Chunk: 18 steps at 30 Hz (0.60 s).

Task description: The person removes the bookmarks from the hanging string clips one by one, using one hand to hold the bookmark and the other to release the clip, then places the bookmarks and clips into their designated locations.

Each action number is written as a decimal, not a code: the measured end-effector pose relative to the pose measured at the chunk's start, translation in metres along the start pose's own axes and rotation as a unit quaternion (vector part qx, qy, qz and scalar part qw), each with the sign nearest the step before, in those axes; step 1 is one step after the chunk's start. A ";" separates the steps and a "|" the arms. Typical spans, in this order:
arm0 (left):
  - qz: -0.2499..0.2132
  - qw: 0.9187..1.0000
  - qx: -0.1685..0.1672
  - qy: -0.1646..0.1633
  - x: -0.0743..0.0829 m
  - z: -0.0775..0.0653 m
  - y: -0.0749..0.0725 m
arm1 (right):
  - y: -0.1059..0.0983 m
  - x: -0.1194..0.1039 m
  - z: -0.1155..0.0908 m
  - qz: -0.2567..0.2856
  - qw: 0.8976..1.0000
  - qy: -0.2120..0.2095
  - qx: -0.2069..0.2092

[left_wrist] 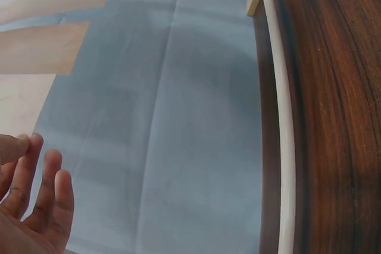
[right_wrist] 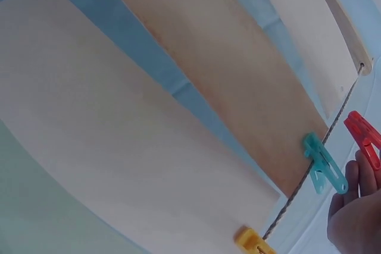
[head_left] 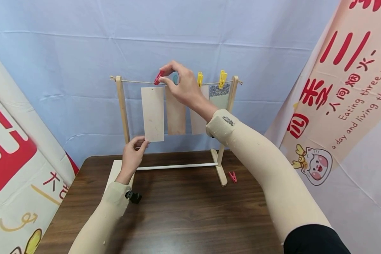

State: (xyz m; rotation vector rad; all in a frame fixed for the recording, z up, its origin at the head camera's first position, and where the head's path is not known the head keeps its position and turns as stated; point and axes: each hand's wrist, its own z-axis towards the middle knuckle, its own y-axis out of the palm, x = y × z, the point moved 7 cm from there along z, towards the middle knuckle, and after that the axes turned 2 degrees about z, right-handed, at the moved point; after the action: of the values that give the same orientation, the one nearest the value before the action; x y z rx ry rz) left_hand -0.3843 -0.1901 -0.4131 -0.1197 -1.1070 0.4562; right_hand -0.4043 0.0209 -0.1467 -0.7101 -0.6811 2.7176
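Note:
My right hand (head_left: 184,84) pinches a red clothespin (head_left: 158,78) at the rope (head_left: 136,82), above the top edge of a cream paper card (head_left: 153,116). In the right wrist view the red clothespin (right_wrist: 362,135) stands clear of the rope, with the holed end of the card (right_wrist: 315,46) close by. Thumb and fingertips of my left hand (head_left: 134,155) pinch the card's lower left corner; the left wrist view shows this hand (left_wrist: 36,200) at the card's edge (left_wrist: 24,99). Beside it a teal clothespin (right_wrist: 321,162) clips a tan card (head_left: 176,114) to the rope.
Yellow clothespins (head_left: 222,79) hold a pale card (head_left: 198,121) and a patterned card (head_left: 219,97) further right. The wooden stand (head_left: 124,113) has a white crossbar (head_left: 177,166). On the table (head_left: 190,211) lie another red clothespin (head_left: 233,177) and a white card (head_left: 113,173).

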 end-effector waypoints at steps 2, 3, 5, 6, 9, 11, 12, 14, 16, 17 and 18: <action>0.000 1.000 0.003 0.000 -0.001 0.000 0.000 | 0.000 -0.001 -0.002 -0.006 1.000 -0.005 0.002; -0.001 1.000 0.004 0.000 -0.001 0.000 -0.001 | 0.000 -0.001 -0.003 -0.006 1.000 -0.003 0.002; -0.003 1.000 0.005 0.001 -0.001 -0.001 -0.001 | 0.000 -0.002 -0.005 -0.008 1.000 -0.003 0.002; -0.003 1.000 0.006 0.003 0.000 -0.001 -0.001 | 0.000 -0.002 -0.006 -0.009 1.000 -0.006 0.002; -0.003 1.000 0.006 0.007 0.001 -0.002 -0.002 | 0.001 -0.003 -0.008 -0.007 1.000 -0.011 0.001; -0.001 1.000 0.007 0.010 0.001 -0.003 -0.002 | 0.001 -0.004 -0.009 -0.008 1.000 -0.017 0.002; -0.002 1.000 0.007 0.011 0.002 -0.004 -0.002 | 0.001 -0.004 -0.010 -0.007 1.000 -0.018 0.002; -0.002 1.000 0.007 0.013 0.001 -0.005 -0.002 | 0.001 -0.004 -0.012 -0.001 1.000 -0.020 0.003; -0.003 1.000 0.006 0.014 0.000 -0.007 -0.002 | 0.000 -0.005 -0.013 0.007 1.000 -0.021 0.006; -0.005 1.000 0.007 0.015 -0.001 -0.007 -0.002 | 0.000 -0.005 -0.014 0.011 1.000 -0.024 0.008; -0.005 1.000 0.007 0.015 -0.001 -0.008 -0.002 | -0.001 -0.005 -0.015 0.017 0.999 -0.027 0.011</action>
State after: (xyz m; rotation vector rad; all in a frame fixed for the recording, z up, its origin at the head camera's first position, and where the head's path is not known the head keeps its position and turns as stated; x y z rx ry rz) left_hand -0.3774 -0.1914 -0.4172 -0.1086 -1.0736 0.4517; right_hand -0.3919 0.0257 -0.1562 -0.6510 -0.6546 2.7791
